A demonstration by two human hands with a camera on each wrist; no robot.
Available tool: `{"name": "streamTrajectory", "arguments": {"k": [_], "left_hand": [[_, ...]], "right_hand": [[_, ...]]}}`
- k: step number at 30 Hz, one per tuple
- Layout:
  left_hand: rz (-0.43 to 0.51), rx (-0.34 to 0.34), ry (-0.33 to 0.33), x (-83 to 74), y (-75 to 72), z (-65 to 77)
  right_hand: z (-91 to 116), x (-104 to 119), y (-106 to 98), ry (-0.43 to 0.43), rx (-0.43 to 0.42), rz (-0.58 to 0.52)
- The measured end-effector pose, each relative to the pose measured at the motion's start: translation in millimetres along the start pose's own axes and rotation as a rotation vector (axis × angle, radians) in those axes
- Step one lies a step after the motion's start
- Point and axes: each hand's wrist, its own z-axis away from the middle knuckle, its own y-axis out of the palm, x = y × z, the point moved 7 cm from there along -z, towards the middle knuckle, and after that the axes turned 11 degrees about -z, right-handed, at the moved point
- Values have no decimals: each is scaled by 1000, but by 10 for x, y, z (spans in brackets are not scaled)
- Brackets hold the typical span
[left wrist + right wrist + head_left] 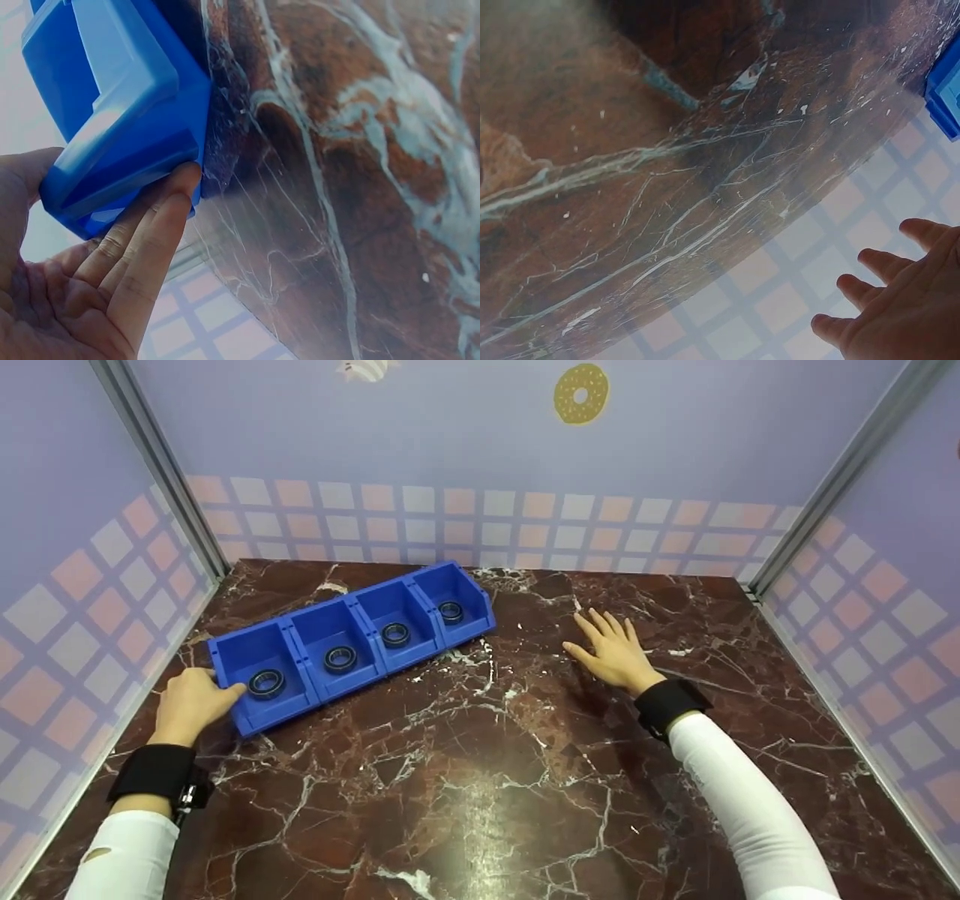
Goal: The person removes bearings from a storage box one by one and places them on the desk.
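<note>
A row of joined blue parts bins (255, 649) lies slantwise on the tabletop, its right end farther back. Each compartment has one dark ring-shaped bearing on its floor, such as the bearing (253, 685) at the left end. My left hand (191, 701) grips that left end, thumb over the edge. In the left wrist view, fingertips press the outer side of the blue bin (139, 79) near its base. Right of the bins, my right hand (616, 656) is spread over the table, palm down, holding nothing. The bin's corner (946, 94) peeks in at the right wrist view's edge.
The brown marble-patterned tabletop (465, 780) spreads in front of and right of the bins. Patterned panels stand on three sides, with the back panel (480, 450) behind the bins. Metal posts (161, 465) mark the back corners.
</note>
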Motion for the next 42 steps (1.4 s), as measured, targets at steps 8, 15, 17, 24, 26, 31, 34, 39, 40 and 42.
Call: {"name": "streamTrajectory", "arguments": {"k": [8,15,17,24,26,31,34,39,40,42], "left_hand": [[-1,31,16,-96,18,-32],[-3,42,39,-118,60,-5],[-5,44,45,-140,73,1],[-2,15,81,-280,64,-24],[0,21,86,-313,70,-38],[10,33,104,-367,89,-64],[18,29,116,-393,96,-77],[18,52,120,-438,118,-86],[17,59,119,-445,124,-86],[18,66,120,-459,134,-89]], "right_hand": [[-4,7,-17,-2,-3,9],[-36,35,60,-11,23,20],[-39,40,69,-11,25,27],[-34,49,35,-12,10,33],[-30,49,34,-9,12,33],[-39,53,42,-4,10,23],[-46,52,48,-2,6,25],[-53,61,53,-6,-3,33],[-54,65,55,-6,-3,31],[-59,75,57,-8,0,28]]}}
